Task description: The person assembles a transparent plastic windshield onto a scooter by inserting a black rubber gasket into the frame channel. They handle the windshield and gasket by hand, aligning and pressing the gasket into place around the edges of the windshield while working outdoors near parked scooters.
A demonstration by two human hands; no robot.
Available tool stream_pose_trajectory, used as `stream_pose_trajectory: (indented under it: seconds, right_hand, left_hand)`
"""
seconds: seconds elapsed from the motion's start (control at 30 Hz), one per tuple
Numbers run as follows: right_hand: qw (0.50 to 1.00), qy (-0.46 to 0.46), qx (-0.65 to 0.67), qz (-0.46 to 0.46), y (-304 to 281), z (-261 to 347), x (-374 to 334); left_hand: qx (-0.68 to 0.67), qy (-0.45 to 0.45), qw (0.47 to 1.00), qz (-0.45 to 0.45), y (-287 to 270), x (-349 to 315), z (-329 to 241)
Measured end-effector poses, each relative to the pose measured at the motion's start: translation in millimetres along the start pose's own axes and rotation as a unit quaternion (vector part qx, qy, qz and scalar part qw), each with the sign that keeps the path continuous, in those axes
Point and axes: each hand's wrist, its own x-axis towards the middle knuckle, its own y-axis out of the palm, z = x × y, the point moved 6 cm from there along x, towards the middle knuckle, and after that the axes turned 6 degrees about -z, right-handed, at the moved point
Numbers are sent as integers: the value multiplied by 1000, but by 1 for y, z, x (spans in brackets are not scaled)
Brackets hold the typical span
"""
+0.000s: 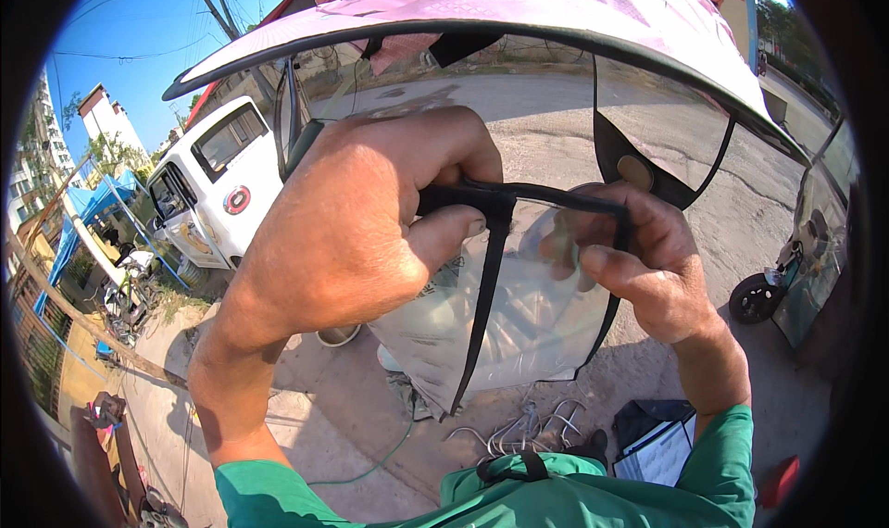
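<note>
A clear plastic sheet (532, 320) with black fabric binding (489, 287) hangs in front of me, creased and see-through. My left hand (343, 222) is closed on the bound top edge, its thumb pressed near the spot where a black strip runs down. At the sheet's upper right corner, my right hand (662, 269) grips the black edge between thumb and fingers; some fingers show through the plastic. Just above both hands arches a pink canopy (519, 9) with a dark rim. From that rim a black strap (653, 176) dangles beyond my right hand.
Bent metal tubes (532, 431) lie on the concrete by my feet, near a dark bag with papers (657, 449). A green cord (370, 472) crosses the ground. On the left stands a white van (218, 185); at right is a black wheel (752, 298).
</note>
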Motion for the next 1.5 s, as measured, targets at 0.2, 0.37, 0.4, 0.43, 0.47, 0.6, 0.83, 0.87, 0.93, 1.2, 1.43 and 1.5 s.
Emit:
stream_pose_trajectory:
  seconds: [0.2, 0.37, 0.4, 0.43, 0.47, 0.6, 0.83, 0.87, 0.93, 1.2, 1.43, 1.5]
  right_hand:
    - [999, -31, 4, -30, -38, -22, -25]
    - [997, -26, -52, -42, -47, -59, -64]
    - [994, -43, -90, -51, -45, -64, -68]
    - [984, -79, -150, -50, -47, -67, -73]
    - [970, -114, -211, -47, -49, -71, -77]
    - [955, -156, -226, -112, -51, -77, -85]
    - [954, -148, -218, -141, -53, -77, -88]
    - [956, -141, -213, -147, -52, -76, -88]
    - [958, -131, -204, -155, -53, -77, -89]
    - [942, -162, -260, -140, -53, -70, -90]
    - [901, -230, -321, -180, -50, -72, -93]
    - [912, -213, -297, -188, -49, -75, -93]
  left_hand:
    - [-19, -31, 999, -34, 2, -1, -4]
    - [-47, -51, 997, -26, 7, 4, -1]
    - [-41, -57, 997, -21, 8, 5, 0]
    - [-43, -61, 997, -30, 10, 6, 1]
    - [-38, -51, 997, -36, 12, 6, 1]
    - [-27, -43, 998, -48, 14, 7, -2]
    - [-8, -63, 997, -53, 14, 8, -5]
    - [-5, -60, 996, -60, 14, 7, -6]
    - [-11, -74, 996, -54, 15, 8, -5]
    - [-7, -46, 996, -82, 14, 1, -13]
    - [-20, -28, 996, -84, 12, -3, -8]
    - [-15, -16, 996, -85, 11, -4, -6]
